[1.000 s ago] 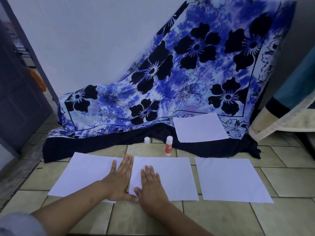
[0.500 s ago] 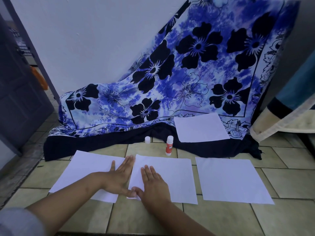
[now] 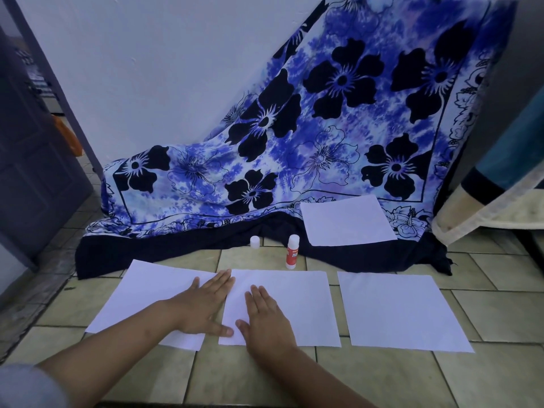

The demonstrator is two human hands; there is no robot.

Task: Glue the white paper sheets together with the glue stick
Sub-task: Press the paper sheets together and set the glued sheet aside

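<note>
Three white paper sheets lie in a row on the tiled floor: a left sheet [image 3: 141, 295], a middle sheet [image 3: 297, 301] and a right sheet [image 3: 397, 310]. The middle sheet's left edge meets the left sheet's right edge. My left hand [image 3: 203, 307] lies flat with straight fingers on that seam. My right hand [image 3: 265, 316] presses flat on the middle sheet beside it. A fourth sheet [image 3: 347, 220] rests on the cloth behind. The glue stick [image 3: 292, 251] stands upright beyond the middle sheet, with its white cap [image 3: 255, 242] off to its left.
A blue floral cloth [image 3: 323, 136] drapes down the wall onto the floor behind the sheets. A dark door [image 3: 32, 160] stands at the left. A blanket edge [image 3: 494, 201] hangs at the right. Bare tiles [image 3: 235, 375] run along the near side.
The middle sheet's left edge has slid a little left toward the left sheet. Both hands have stayed flat along the seam, shifting only slightly.
</note>
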